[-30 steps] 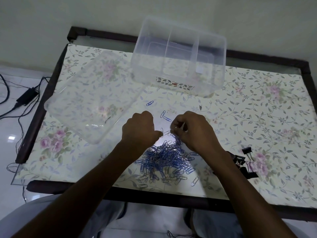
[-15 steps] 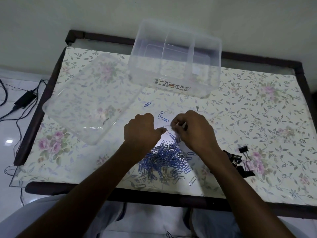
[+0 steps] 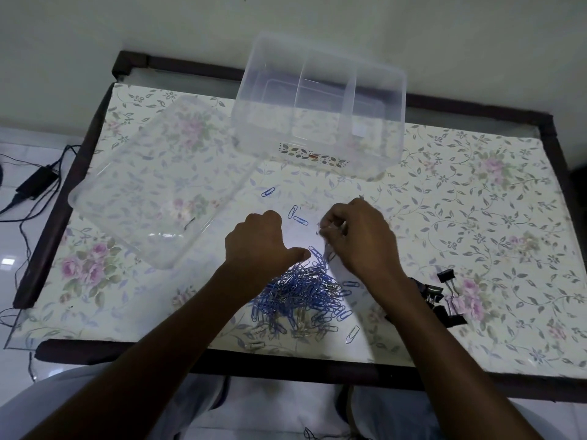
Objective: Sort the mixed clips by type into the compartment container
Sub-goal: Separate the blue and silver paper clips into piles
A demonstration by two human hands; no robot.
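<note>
Left of the tangled heap of blue and silver wire paper clips (image 3: 298, 293), the clear plastic lid (image 3: 152, 192) lies on the bench. The left hand (image 3: 260, 246) hovers at the heap's far edge with fingers curled; what it holds cannot be told. The right hand (image 3: 359, 239) pinches silver clips just beyond the heap. It would do best to shake off stragglers before carrying them. Beyond the heap stands the clear three-compartment container (image 3: 320, 112), holding nothing; right of the heap lie black binder clips (image 3: 441, 296).

Lid (image 3: 158, 185) left of container (image 3: 317, 106); paper clips (image 3: 301, 293) in front.
</note>
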